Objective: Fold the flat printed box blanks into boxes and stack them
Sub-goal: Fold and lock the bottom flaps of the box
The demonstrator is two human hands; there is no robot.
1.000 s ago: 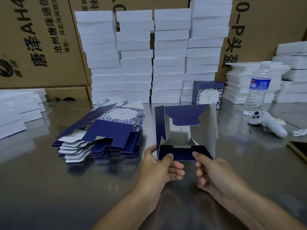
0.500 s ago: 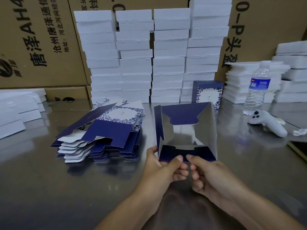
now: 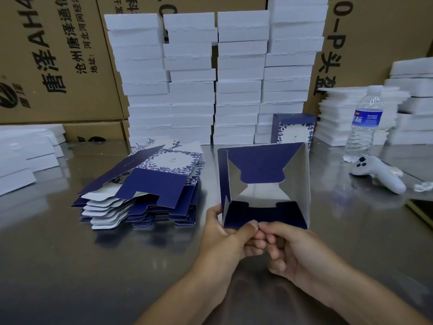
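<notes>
Step in hand: closing bottom flaps of opened navy printed cardboard box, held near-centre over shiny steel table, right of pile of flat navy printed blanks. My left hand and right hand both pinch its near flap edge, thumbs touching. Next, I judge: tuck that flap inward, locking with far flap.

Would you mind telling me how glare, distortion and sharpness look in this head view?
Head view: the steel table shows soft glare and mirrors the flat blanks; wide-angle distortion tilts the cartons at the frame edges; the white stacks look nearly blown out; the half-folded box, pinched by left hand and right hand, is fairly sharp.
</notes>
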